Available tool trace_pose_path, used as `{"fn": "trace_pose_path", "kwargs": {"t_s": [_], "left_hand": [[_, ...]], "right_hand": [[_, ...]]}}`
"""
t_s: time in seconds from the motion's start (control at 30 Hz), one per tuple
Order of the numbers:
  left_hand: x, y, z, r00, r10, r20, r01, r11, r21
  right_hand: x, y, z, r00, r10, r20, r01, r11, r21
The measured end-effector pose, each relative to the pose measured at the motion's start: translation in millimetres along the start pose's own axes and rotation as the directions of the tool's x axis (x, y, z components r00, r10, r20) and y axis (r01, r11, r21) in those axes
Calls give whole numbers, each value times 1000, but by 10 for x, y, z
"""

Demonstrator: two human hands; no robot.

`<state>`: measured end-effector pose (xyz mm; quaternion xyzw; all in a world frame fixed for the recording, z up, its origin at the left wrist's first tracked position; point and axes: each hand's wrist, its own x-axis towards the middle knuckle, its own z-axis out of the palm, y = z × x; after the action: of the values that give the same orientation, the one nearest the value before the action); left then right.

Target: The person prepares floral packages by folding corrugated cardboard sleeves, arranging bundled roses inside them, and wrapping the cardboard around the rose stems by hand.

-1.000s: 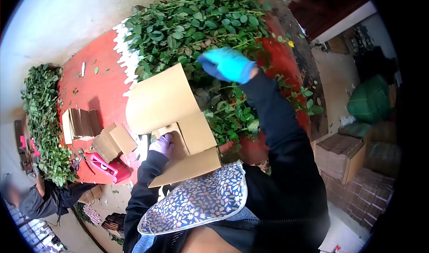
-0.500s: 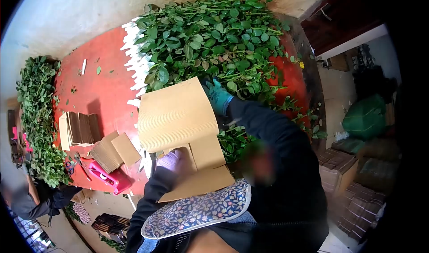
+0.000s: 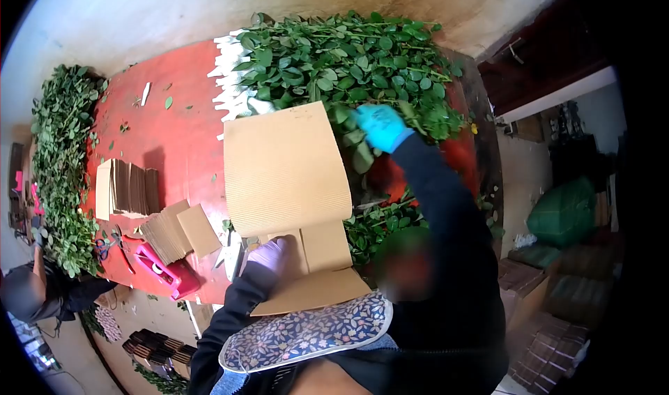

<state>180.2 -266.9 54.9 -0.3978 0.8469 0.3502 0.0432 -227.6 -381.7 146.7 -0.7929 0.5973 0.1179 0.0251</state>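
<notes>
In a purple glove, my left hand (image 3: 268,257) rests against the inner face of a folded corrugated cardboard sheet (image 3: 287,168), near its left edge. Its fingers look curled, and what lies under them is hidden. The sheet has a large upper panel and a lower flap (image 3: 313,292) by my apron (image 3: 306,331). My right hand (image 3: 383,127), in a teal glove and smeared by motion, is closed around a leafy stem (image 3: 354,138) beside the sheet's upper right corner. Behind it lies a thick pile of leafy stems (image 3: 348,64) with white-covered ends (image 3: 233,81) on the left.
On the red table (image 3: 185,95) stand small cardboard pieces (image 3: 125,188) and a loose stack (image 3: 178,231). A pink tool (image 3: 167,273) and scissors (image 3: 103,247) lie near the front edge. Another person (image 3: 35,283) works at far left beside more greenery (image 3: 63,165).
My right hand has moved up and to the right, away from the cardboard's edge, with a leafy stem. My left hand stays on the cardboard. The whole view has shifted slightly.
</notes>
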Motion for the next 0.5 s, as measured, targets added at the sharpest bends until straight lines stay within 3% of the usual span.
{"fn": "trace_pose_path", "kwargs": {"t_s": [0.07,0.1,0.17,0.23,0.27,0.37,0.4,0.43,0.5], "left_hand": [[32,49,-32,1000,-8,-5,8,1000,-3],[20,112,-112,1000,-18,4,18,1000,10],[29,191,-232,1000,-7,-1,7,1000,10],[51,6,-16,999,-1,-47,2,1000,21],[62,-42,45,999,-7,-39,9,999,50],[91,-162,141,999,32,-43,-32,999,13],[98,-166,109,995,67,-68,-68,998,-11],[77,-157,98,992,93,-90,-97,995,-36],[61,-107,51,995,73,-75,-73,997,1]], "right_hand": [[-237,229,-243,986,146,-75,-125,964,236],[-349,322,-373,979,148,-142,-89,929,359],[-516,560,-419,926,376,-29,-306,794,526],[-680,875,-236,862,440,-251,-171,719,673],[-699,1145,-38,827,520,-211,-275,703,655],[-768,1441,103,781,459,-424,105,572,814],[-818,1334,-116,757,463,-461,-57,750,659],[-842,1194,-317,759,455,-466,-52,755,653],[-784,656,-833,768,301,-566,-30,899,437]]}}
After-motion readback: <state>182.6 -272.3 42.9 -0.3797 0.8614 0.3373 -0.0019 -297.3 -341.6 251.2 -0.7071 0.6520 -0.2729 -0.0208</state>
